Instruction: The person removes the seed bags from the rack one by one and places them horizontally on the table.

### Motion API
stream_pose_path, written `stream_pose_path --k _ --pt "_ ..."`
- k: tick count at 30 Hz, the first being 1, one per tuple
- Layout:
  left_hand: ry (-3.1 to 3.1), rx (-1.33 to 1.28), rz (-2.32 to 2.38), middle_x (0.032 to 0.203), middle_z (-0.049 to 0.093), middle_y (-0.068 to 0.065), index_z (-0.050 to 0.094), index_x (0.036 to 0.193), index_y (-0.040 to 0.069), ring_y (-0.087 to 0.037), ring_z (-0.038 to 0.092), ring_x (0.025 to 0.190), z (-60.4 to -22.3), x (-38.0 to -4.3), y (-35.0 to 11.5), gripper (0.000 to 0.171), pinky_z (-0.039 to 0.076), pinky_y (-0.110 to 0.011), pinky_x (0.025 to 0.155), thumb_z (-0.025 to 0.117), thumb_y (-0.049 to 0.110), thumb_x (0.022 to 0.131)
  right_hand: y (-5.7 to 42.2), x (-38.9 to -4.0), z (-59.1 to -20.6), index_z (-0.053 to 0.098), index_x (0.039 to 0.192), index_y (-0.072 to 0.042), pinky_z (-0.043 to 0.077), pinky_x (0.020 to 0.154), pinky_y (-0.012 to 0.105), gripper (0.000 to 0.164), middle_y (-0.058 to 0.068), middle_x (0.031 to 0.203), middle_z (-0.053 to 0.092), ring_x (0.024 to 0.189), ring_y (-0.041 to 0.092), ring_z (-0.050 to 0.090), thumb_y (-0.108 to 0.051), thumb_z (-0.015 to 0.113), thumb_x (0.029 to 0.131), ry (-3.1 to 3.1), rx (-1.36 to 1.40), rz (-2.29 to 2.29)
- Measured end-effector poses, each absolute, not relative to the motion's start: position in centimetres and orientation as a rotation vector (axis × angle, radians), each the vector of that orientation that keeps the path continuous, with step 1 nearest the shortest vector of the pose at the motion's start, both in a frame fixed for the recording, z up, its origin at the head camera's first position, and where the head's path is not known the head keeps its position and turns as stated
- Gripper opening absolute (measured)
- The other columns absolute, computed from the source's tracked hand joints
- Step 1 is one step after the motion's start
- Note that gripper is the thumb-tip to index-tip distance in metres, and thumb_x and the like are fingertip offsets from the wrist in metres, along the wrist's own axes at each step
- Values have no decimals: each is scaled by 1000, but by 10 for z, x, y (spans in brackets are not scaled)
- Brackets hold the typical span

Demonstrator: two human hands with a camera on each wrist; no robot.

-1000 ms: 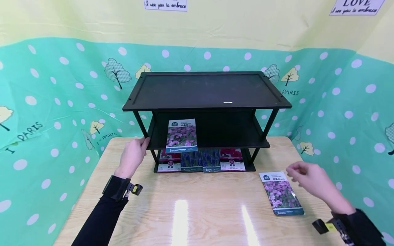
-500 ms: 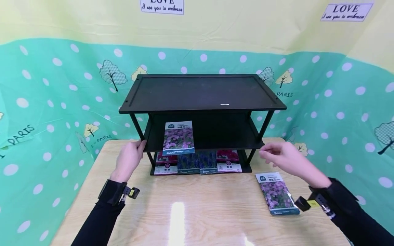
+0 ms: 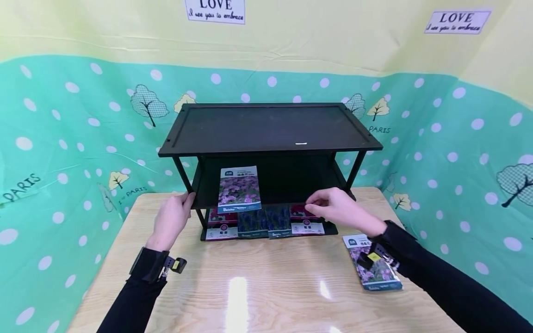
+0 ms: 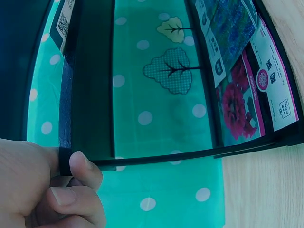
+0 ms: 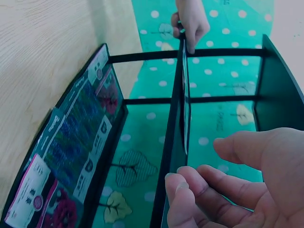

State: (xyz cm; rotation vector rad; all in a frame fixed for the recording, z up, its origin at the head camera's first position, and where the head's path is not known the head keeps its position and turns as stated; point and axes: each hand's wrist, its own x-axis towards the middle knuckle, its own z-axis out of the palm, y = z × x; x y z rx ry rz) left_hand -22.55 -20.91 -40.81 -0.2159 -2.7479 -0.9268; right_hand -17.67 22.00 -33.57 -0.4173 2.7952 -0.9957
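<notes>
My left hand [image 3: 172, 221] pinches the left front corner of the middle shelf of a black three-tier rack [image 3: 270, 132]. In the left wrist view, curled fingers [image 4: 85, 173] wrap that shelf's edge. My right hand [image 3: 339, 209] is at the right part of the same shelf's front edge. Thumb and fingers stand apart in the right wrist view, with nothing between them and the fingertips [image 5: 176, 183] close to the edge. A seed packet with purple flowers [image 3: 238, 188] lies toward the left of the middle shelf, slightly over its front edge.
Several seed packets line the bottom shelf: red-flower ones [image 3: 307, 226] at the ends, blue-flower ones [image 3: 253, 224] between. Another purple-flower packet [image 3: 376, 273] lies on the wooden table [image 3: 275, 286] at right, partly under my right wrist. A dotted green cloth [image 3: 75, 152] hangs behind.
My right hand has moved left, from beside the purple-flower packet on the table to the middle shelf's front edge. My left hand keeps its grip on the shelf corner. The head view shifted slightly.
</notes>
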Motion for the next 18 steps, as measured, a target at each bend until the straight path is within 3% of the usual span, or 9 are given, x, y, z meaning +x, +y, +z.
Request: stream_pose_path --k 4,11,18 --pt "-2754 -191 -923 63 59 -6 73 108 2 -18 43 45 -409 -224 -209 41 31 -30 40 42 29 113 204 -189 -338 75 111 -9 53 65 30 21 2 92 72 69 14 61 -27 69 100 2819 -459 -971" --pt "-2756 -199 -911 63 59 -6 72 105 2 -18 44 45 -409 -224 -208 41 31 -30 41 42 28 112 179 -205 -343 77 109 -10 53 70 31 20 3 96 74 74 14 60 -26 67 100 2860 -526 -957" --pt "-2754 -209 -899 64 62 -7 72 102 1 -16 51 48 -408 -225 -209 42 34 -30 42 42 28 112 152 -212 -349 74 114 -5 48 66 26 24 3 92 70 66 11 56 -23 69 99 2842 -620 -941"
